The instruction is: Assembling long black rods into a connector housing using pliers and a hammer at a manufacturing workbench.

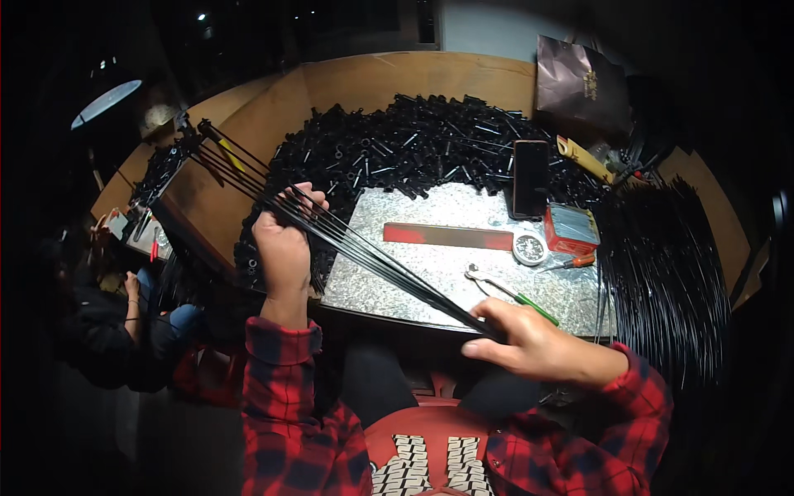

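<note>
pinching one end near the body, the right hand (538, 343) is closed on a bundle of thin black rods (364, 244); farther out they are clasped by the left hand (285, 248), kept fanned above the metal work plate (463, 207), before the heap of black tubes (413, 140).

A dim workshop. A wooden bench (248, 116) carries heaped black plastic parts (413, 140), pliers (504, 291) and a metal work plate (430, 273).

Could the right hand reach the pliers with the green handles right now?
Probably not without letting go first. The right hand is closed on the near end of the bundle of black rods. The pliers lie close by on the metal plate, with nothing covering them.
</note>
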Demonstrator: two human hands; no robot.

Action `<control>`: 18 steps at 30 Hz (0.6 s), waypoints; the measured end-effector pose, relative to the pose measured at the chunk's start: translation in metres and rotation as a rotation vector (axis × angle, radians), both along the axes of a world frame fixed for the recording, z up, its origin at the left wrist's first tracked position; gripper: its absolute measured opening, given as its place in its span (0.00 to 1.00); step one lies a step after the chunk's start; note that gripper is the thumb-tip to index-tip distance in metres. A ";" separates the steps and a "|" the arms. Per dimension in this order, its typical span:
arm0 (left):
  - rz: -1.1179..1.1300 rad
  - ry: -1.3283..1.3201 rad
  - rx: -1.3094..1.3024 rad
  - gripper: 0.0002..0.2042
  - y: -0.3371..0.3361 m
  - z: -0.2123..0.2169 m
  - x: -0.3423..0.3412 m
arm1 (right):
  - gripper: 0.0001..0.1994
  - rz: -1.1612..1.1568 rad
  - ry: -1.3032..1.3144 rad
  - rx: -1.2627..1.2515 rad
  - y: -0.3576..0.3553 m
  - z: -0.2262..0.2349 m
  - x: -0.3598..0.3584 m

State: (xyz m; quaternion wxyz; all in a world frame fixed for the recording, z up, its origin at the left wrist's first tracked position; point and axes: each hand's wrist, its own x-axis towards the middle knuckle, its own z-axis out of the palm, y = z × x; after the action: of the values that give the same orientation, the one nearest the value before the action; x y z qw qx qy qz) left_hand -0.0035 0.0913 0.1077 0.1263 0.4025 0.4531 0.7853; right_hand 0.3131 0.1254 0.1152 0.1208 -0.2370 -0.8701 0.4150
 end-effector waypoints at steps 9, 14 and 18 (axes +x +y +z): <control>0.031 -0.070 -0.006 0.09 -0.002 -0.007 -0.040 | 0.07 -0.462 0.316 0.049 -0.007 -0.001 0.078; -0.045 0.007 -0.076 0.09 0.001 -0.002 -0.008 | 0.09 -0.610 0.441 -0.179 -0.001 0.004 0.073; -0.123 0.291 -0.170 0.09 -0.012 0.005 0.036 | 0.09 -0.451 0.345 0.068 0.009 -0.006 0.040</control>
State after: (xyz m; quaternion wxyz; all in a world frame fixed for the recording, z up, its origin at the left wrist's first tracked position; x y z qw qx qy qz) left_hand 0.0329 0.0793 0.1125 0.1406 0.5266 0.5059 0.6686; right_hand 0.3531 0.1343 0.1090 0.3640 -0.3464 -0.7754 0.3825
